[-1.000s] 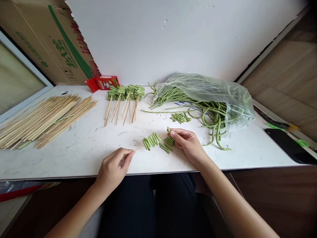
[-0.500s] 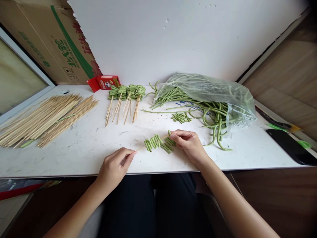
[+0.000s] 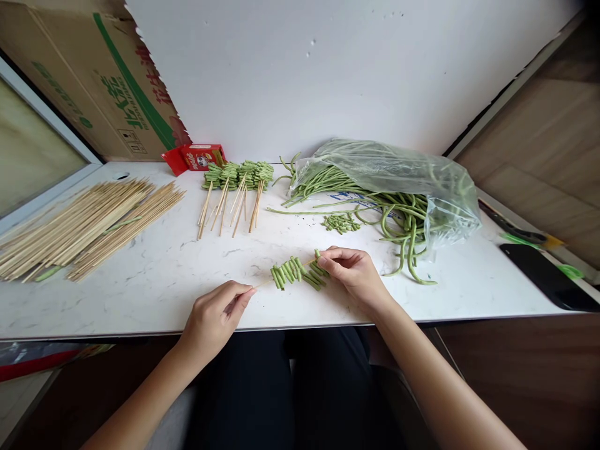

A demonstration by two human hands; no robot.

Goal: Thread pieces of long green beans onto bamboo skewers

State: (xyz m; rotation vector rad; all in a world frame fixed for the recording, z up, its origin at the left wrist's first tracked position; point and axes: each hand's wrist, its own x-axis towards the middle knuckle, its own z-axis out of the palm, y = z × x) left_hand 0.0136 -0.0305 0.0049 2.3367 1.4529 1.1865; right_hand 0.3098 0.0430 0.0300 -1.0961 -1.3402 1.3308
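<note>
My left hand (image 3: 218,312) pinches the left end of a thin wooden skewer (image 3: 263,283) between thumb and fingertips. Cut green bean pieces (image 3: 287,272) sit side by side along the skewer, lying crosswise to it. At the other end, my right hand (image 3: 354,272) is closed on a short bean piece (image 3: 317,254) at the skewer's right end. More cut pieces (image 3: 313,279) lie on the table just below and partly behind the right fingers. The skewer's far tip is hidden there.
Finished bean skewers (image 3: 239,175) lie stacked at the back, beside a red box (image 3: 205,156). Bare skewers (image 3: 75,225) are piled left. A plastic bag (image 3: 389,164) of long beans (image 3: 412,219) lies right, a small heap of bean bits (image 3: 341,223) before it. A black phone (image 3: 544,275) is far right.
The right hand and the bean piece it holds have shifted very slightly left. The view has moved a little; both hands keep their hold.
</note>
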